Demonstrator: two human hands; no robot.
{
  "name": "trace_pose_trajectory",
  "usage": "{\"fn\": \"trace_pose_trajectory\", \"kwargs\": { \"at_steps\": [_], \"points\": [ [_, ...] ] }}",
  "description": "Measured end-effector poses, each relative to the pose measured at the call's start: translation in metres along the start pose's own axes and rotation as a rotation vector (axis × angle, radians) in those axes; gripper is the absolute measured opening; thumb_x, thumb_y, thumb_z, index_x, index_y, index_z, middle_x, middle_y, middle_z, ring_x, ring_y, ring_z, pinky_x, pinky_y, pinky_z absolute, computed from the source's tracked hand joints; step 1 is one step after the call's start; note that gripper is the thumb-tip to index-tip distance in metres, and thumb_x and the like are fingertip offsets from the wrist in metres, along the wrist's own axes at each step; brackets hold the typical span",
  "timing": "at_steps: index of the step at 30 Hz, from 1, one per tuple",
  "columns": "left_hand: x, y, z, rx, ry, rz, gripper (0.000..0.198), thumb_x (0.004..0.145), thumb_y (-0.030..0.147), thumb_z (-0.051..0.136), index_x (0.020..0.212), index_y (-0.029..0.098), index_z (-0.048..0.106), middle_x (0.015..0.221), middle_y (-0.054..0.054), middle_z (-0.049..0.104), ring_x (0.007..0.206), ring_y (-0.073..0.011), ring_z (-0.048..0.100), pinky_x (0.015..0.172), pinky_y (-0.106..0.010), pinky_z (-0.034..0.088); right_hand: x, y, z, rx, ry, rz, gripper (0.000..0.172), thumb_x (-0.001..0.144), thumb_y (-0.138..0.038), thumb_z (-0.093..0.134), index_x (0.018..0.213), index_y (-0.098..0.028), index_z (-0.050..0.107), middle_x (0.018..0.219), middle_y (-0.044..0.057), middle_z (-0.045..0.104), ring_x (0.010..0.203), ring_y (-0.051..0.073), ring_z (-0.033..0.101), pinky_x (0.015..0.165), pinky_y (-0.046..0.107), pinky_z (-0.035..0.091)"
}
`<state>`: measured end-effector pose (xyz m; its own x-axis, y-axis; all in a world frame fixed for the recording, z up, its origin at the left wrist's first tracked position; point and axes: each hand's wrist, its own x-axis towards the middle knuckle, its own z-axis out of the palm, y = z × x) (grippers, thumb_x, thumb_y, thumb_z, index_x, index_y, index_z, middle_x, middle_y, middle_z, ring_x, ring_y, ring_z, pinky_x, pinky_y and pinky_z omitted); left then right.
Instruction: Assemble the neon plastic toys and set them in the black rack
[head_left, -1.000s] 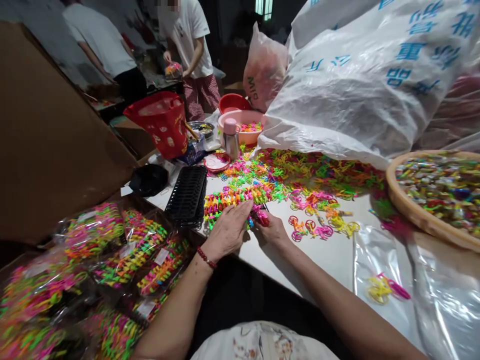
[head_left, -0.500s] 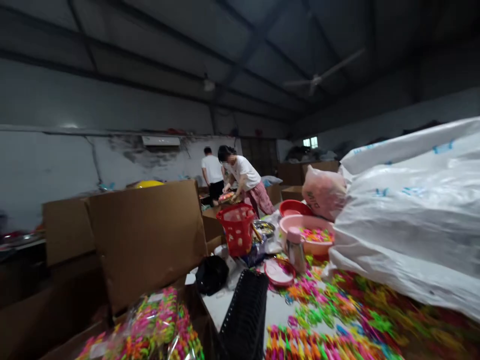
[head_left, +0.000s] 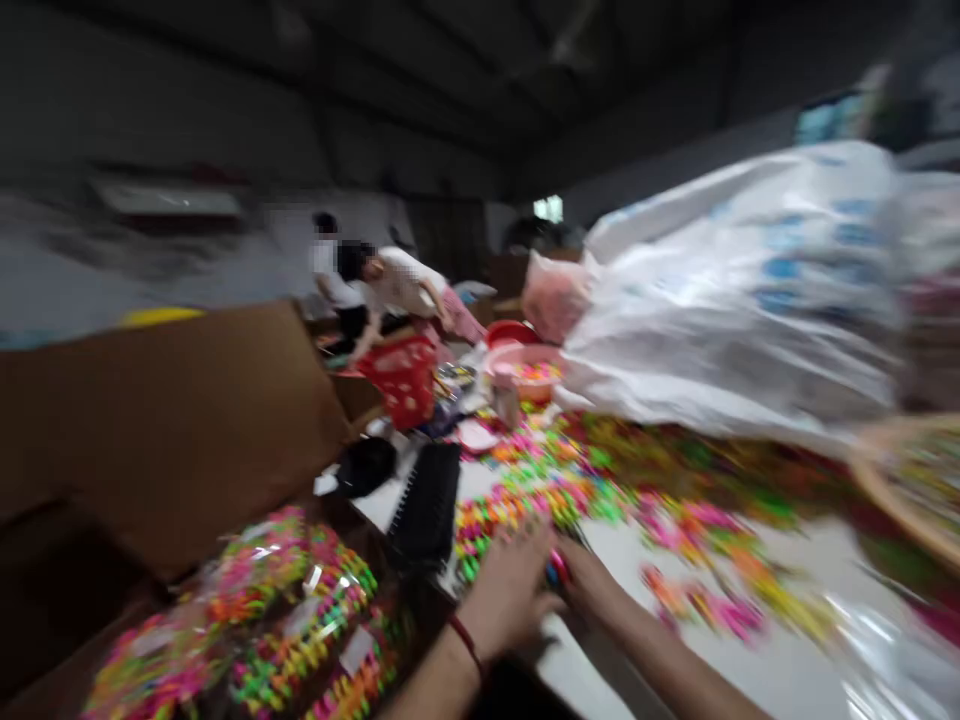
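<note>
Left hand (head_left: 514, 590) laid flat over row of bright plastic toys (head_left: 510, 510) at table (head_left: 750, 670) edge, probably for keeping them aligned; right hand (head_left: 592, 585) beside, grip too blurred to tell.

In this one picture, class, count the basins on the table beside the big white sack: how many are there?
2. A pink basin holding colourful pieces stands at the foot of the big white sack; a red basin sits just behind it. The frame is blurred, so others may be hidden.
</note>
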<state>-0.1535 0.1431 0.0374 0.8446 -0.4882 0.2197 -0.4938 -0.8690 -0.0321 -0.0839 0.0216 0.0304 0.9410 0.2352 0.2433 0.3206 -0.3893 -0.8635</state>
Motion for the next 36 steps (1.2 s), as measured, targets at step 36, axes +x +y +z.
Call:
{"fn": "trace_pose_trajectory", "kwargs": {
  "at_steps": [36],
  "points": [
    [0.040,0.116,0.048,-0.345,0.022,0.230,0.040,0.091,0.021,0.050,0.131,0.018,0.045,0.133,-0.013,0.053,0.122,-0.0240,0.050,0.098,-0.039,0.046,-0.154,0.051,-0.200,-0.501,0.413,0.300,0.024,0.089,-0.036,0.050,0.096,-0.018,0.065,0.078,0.004,0.062,0.069,0.018,0.055,0.067,0.029,0.041]
  ]
}}
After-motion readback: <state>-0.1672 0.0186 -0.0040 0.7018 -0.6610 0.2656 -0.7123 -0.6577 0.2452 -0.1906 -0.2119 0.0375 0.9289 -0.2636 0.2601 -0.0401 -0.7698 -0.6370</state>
